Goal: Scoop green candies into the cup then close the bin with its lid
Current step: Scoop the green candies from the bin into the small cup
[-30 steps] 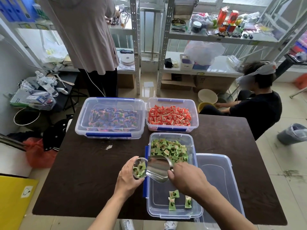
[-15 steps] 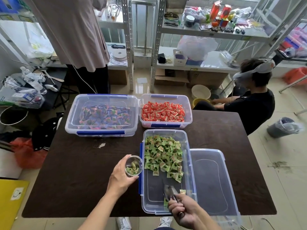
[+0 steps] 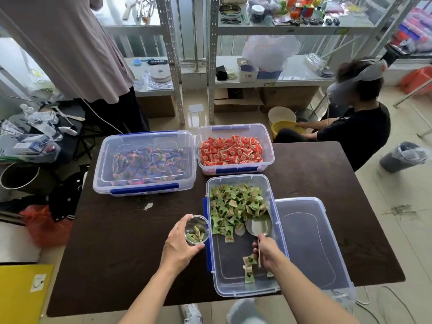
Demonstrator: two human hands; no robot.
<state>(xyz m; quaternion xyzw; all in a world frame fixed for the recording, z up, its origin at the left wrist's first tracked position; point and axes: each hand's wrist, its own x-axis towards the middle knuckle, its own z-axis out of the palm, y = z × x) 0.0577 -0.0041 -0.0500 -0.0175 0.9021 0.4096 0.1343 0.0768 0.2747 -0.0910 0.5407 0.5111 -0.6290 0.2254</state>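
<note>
An open clear bin (image 3: 233, 286) with blue latches sits on the dark table, its far half heaped with green candies (image 3: 233, 204). A few loose green candies lie near its front. My right hand (image 3: 266, 252) grips the handle of a metal scoop (image 3: 258, 226); the scoop's bowl rests inside the bin at the near edge of the heap and looks empty. My left hand (image 3: 178, 246) holds a small clear cup (image 3: 197, 230) just left of the bin, with a few green candies inside. The bin's clear lid (image 3: 311, 242) lies flat on the table right of the bin.
A closed bin of multicoloured candies (image 3: 145, 162) and an open bin of red candies (image 3: 233, 150) stand at the table's far side. One person stands at the far left by metal shelves; another sits beyond the table's right corner. Clutter crowds the floor on the left.
After tipping candies into the cup, the scoop pulled back to the bin's front, then moved forward to the edge of the green heap. The cup moved slightly left, away from the bin.
</note>
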